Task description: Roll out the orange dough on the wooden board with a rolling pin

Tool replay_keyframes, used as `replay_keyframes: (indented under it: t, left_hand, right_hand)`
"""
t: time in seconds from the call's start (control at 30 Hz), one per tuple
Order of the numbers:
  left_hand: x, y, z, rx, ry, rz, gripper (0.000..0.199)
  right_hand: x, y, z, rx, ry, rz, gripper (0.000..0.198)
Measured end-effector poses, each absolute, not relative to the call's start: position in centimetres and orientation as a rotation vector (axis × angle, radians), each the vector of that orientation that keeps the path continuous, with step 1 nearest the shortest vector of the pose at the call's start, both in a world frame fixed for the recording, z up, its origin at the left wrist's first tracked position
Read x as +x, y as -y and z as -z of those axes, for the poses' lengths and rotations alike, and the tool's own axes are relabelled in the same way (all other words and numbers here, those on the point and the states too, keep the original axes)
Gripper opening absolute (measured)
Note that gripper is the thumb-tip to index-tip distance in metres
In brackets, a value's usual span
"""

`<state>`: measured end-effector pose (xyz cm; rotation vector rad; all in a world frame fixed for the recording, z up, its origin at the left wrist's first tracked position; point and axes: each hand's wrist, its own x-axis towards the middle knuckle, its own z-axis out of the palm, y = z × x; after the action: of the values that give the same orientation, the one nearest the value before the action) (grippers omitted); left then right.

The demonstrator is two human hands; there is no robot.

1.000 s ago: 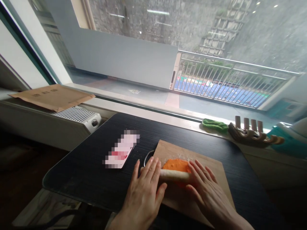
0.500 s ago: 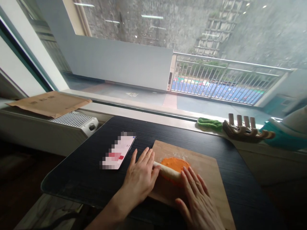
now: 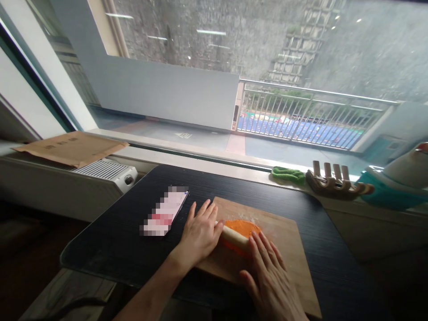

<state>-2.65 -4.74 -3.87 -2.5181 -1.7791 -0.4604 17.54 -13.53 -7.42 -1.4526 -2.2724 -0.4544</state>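
A pale wooden rolling pin (image 3: 235, 237) lies slantwise across a flat orange sheet of dough (image 3: 243, 227). The dough rests on a wooden board (image 3: 287, 249); its near part is partly hidden by the pin and my hands. My left hand (image 3: 200, 232) lies over the pin's left end, fingers stretched forward and the thumb along the pin. At the other end, my right hand (image 3: 269, 272) presses flat with its fingers extended and its thumb out to the side. Neither hand has its fingers wrapped round the pin.
A phone (image 3: 167, 211) with a partly blurred screen lies left of the board on the black table (image 3: 117, 236). A green cloth (image 3: 288, 174), a brown rack-like item (image 3: 329, 180) and a teal container (image 3: 377, 189) sit along the windowsill. Brown paper (image 3: 73, 147) covers part of a radiator (image 3: 110, 171).
Both hands and the rolling pin have shifted slightly forward over the dough, away from me. The camera view has also moved a little.
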Motion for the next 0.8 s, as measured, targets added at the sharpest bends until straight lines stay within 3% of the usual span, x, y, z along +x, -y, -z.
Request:
replay_keyframes:
  t: [0.37, 0.57, 0.8]
  left_hand:
    - [-3.1, 5.4, 4.4, -2.506, 1.796, 0.457, 0.052]
    - [-1.6, 3.4, 4.1, -2.503, 1.792, 0.438, 0.053]
    - [-4.5, 7.0, 5.7, -2.504, 1.664, 0.437, 0.055]
  right_hand:
    - [16.9, 15.1, 8.2, -1.312, 2.281, 0.600, 0.076]
    - [17.3, 13.5, 7.5, -1.498, 2.194, 0.566, 0.070]
    - [16.9, 15.7, 8.5, -1.321, 2.244, 0.613, 0.075]
